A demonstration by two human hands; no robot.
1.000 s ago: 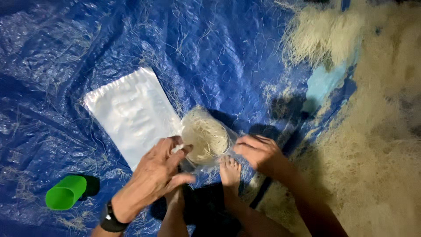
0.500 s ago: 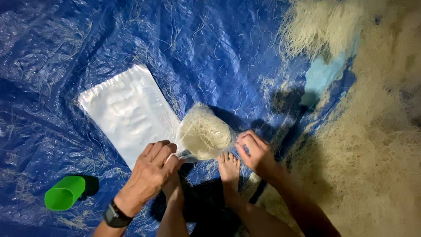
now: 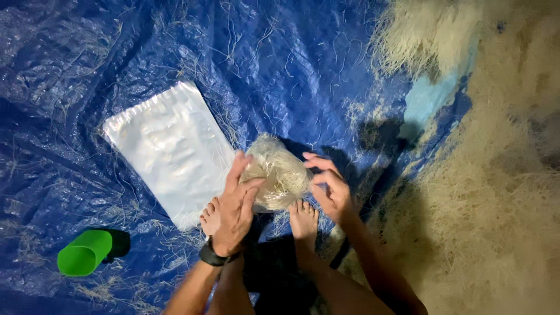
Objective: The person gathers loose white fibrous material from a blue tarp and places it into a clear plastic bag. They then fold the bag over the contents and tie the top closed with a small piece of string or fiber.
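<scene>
Covering most of the frame: a crinkled blue tarp (image 3: 303,64), strewn with loose pale strands.
Fibre heap: a big tangle of pale straw-coloured fibre (image 3: 496,192) fills the right side, from the upper right corner down to the lower right.
Flat bag: an empty clear plastic bag (image 3: 169,149) lies flat left of centre, its long axis slanting from the upper left toward the lower middle; its near corner is just beside the left hand.
Filled bundle: a clear bag stuffed with fibre (image 3: 277,172) sits at centre frame, directly between the two hands and just above the person's bare feet (image 3: 303,219); it looks roughly rounded, a little longer from upper left to lower right.
Key relation: the bundle lies straight ahead of both hands, about equally near each; the left hand is on its left flank, the right hand on its right flank.
Left hand (image 3: 236,204): fingers straight and close together, palm turned inward, pressed against the bundle's left side; a dark watch sits on the wrist.
Right hand (image 3: 329,186): fingers loosely spread and curved, tips touching the bundle's right edge; cupping, not pinching.
Green cup (image 3: 84,252): lies on its side at the lower left, well apart from both hands.
</scene>
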